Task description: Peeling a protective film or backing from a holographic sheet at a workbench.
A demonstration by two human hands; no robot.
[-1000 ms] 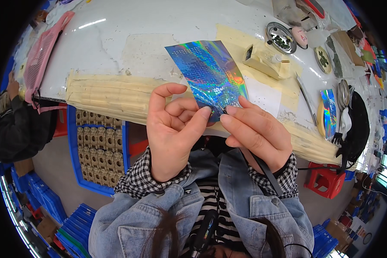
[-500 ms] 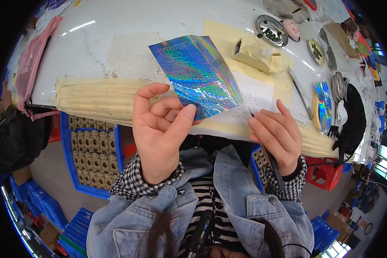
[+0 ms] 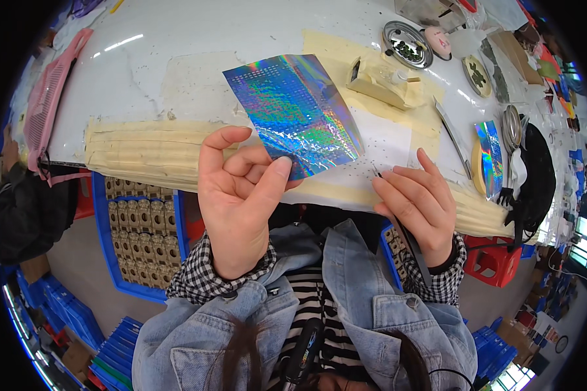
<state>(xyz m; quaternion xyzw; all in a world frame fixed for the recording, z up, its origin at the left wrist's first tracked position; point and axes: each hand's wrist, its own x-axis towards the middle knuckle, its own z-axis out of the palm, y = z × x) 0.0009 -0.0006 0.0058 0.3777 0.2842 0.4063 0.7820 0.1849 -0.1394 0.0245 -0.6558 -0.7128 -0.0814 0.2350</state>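
Between thumb and fingers, my left hand [image 3: 241, 195] pinches the lower edge of a shiny blue holographic sheet [image 3: 297, 111], tilted above the table. Rows of small light marks run along the sheet's upper part. My right hand [image 3: 421, 212] is closed around slim black tweezers [image 3: 413, 251]. Their fine tip points up and left, a little to the right of the sheet's lower corner and apart from it. Whether the tip grips anything is too small to tell. Beneath and between my hands lies white paper [image 3: 388, 133] sprinkled with tiny dark specks.
A tape-covered block [image 3: 385, 85], a round metal dish [image 3: 407, 45] of dark bits and a smaller dish [image 3: 477, 77] stand beyond. Long metal tweezers [image 3: 451, 133] and a tape roll [image 3: 481, 168] lie rightward. A pink basket [image 3: 55, 98] is at left; a blue crate [image 3: 104, 241] sits below.
My left hand and the sheet have shifted very slightly left. The right hand with the tweezers has also moved a touch left; both grips look the same.
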